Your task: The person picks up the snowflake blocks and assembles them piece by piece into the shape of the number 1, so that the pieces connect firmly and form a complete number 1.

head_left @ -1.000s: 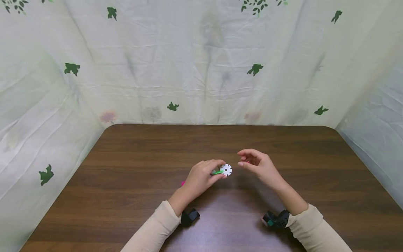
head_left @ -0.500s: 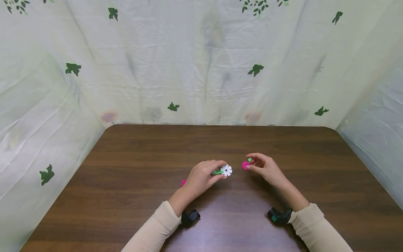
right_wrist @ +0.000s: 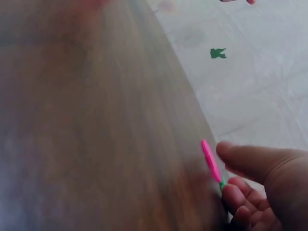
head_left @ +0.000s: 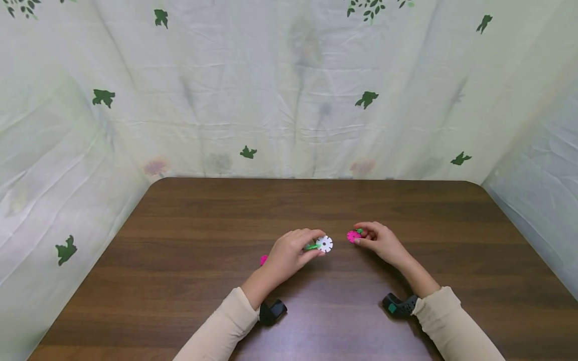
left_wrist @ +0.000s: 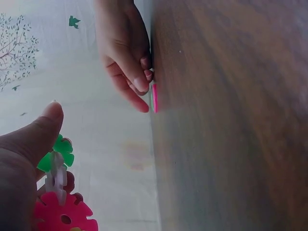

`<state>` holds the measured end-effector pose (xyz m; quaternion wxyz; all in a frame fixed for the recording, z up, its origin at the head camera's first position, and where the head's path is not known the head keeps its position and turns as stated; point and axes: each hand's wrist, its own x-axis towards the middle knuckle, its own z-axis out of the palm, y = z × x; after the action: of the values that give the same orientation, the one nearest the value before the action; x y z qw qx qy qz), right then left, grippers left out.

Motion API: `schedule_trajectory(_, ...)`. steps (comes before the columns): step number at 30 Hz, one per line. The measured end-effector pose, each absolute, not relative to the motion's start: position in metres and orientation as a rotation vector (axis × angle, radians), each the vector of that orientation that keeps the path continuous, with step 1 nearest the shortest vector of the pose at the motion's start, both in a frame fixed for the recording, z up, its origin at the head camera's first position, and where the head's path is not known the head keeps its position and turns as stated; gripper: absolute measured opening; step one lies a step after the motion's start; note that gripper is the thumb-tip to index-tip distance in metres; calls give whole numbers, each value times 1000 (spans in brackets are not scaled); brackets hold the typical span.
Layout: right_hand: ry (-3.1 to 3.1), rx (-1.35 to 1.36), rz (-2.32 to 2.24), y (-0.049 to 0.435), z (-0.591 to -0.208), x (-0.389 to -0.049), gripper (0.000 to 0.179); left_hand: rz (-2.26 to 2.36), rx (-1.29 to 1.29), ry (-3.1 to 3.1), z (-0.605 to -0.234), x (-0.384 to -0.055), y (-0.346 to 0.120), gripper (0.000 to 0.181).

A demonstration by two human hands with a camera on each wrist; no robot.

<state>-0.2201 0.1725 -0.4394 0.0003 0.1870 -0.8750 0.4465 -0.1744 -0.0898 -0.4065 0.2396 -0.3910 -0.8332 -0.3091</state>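
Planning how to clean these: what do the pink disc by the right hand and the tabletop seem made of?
Pink disc: probably moulded plastic, smooth; its colour is even and its notches clean-cut.
Tabletop: wood or wood-look laminate, satin; streaky grain and a soft glare show, but the pictures can't settle which.

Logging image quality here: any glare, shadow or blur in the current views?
Head view: mostly crisp, pale sheen on the near tabletop, soft shadow beside the right hand. Left wrist view: slightly hazy, yet notches show on the pink disc at lower left. Right wrist view: blurriest, tabletop grain smeared, a reddish patch at top left too blurred to identify.
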Motion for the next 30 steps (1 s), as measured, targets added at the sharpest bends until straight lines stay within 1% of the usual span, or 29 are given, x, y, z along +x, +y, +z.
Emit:
schedule_trajectory(3, -2783, 590, 1266, 171, -440, -221, 28, -853, -1076, -2279, -407, -175, -90, 35)
schedule_trajectory(6, -2803, 563, 1241, 169, -439, -221, 25, -863, -1083, -2276, -407, -175, -89, 34)
schedule_trajectory(11, -2791, 566, 1348, 169, -438, -220, 26, -868, -1089, -2276, -408, -176, -89, 34)
schedule_trajectory(19, -2715, 680, 1430, 170, -434, -219, 20, -869, -1087, -2297, -407, -176, -90, 33)
schedule_trajectory(26, -2701, 646, 1592, 168, -423, -215, 23, -868, -1085, -2290, -407, -175, -90, 34)
schedule_trajectory(30, -2683, 637, 1704, 164, -412, -210, 19, -866, -1080, -2293, -407, -175, -90, 35)
